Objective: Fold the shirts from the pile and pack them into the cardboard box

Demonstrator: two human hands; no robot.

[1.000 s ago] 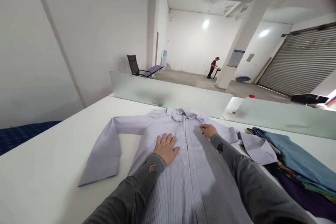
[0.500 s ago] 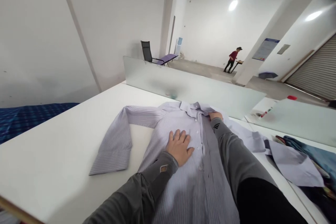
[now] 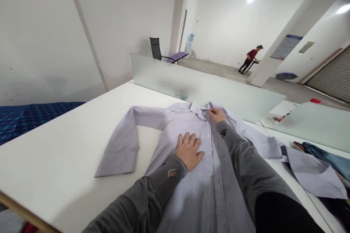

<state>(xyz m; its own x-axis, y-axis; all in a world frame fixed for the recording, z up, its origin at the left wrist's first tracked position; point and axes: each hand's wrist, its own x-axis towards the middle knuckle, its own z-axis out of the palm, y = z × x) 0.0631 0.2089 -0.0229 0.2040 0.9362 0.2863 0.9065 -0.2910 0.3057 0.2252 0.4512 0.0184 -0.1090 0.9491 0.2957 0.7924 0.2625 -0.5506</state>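
Note:
A striped, light purple-grey button-up shirt (image 3: 188, 123) lies face up on the white table (image 3: 68, 142), its collar toward the glass partition. One sleeve is bent out to the left; the other stretches away to the right. My left hand (image 3: 189, 151) rests flat on the chest beside the buttons, fingers spread. Up at the collar, my right hand (image 3: 217, 115) has its fingers pinched on the shirt's front edge, just under the collar. The front hangs unbuttoned there, with the inside of the neck showing.
A frosted glass partition (image 3: 202, 85) runs along the table's far edge. Folded clothes, including jeans (image 3: 325, 156), are piled at the right. Blue checked cloth (image 3: 41, 118) sits beyond the left edge. Farther off are a chair (image 3: 155, 48) and a person (image 3: 250, 59) standing.
My right hand has shifted left along the collar toward the neck opening, and the collar's right side has changed shape. My left hand stays flat on the shirt. The view has turned slightly.

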